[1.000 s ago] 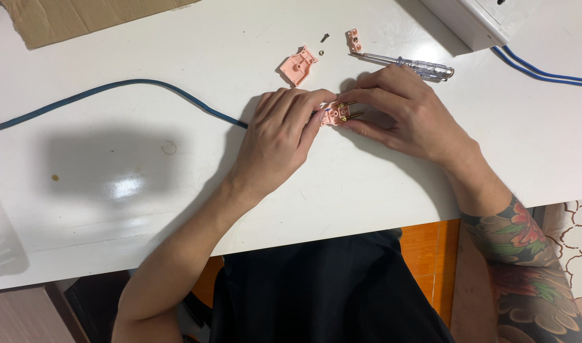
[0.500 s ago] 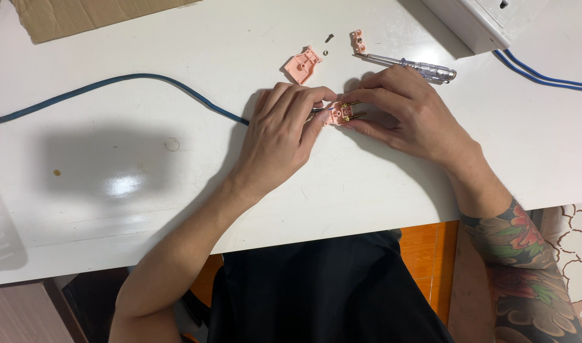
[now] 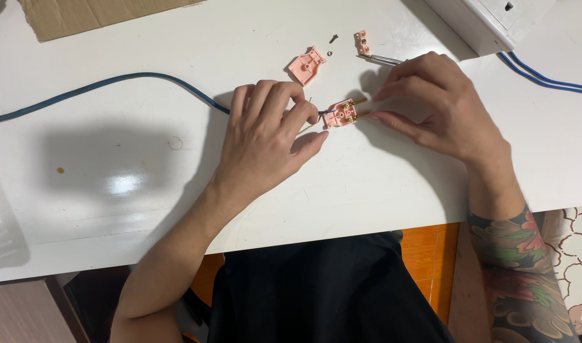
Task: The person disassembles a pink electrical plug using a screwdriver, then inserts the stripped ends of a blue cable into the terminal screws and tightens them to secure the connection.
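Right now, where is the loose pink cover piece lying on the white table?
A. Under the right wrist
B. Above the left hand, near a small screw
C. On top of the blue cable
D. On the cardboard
B: the pink cover piece lies on the table beyond the left hand, with a small screw close by.

Carrying everything: a glossy white table, reflecting light at about 8 o'clock. Lying directly on it: a blue cable trailing from 9 o'clock toward centre; a pink plug cover, a small screw, a small pink clamp piece and a screwdriver shaft at 12 o'clock; brown cardboard at 11; a white box and two blue wires at 2.
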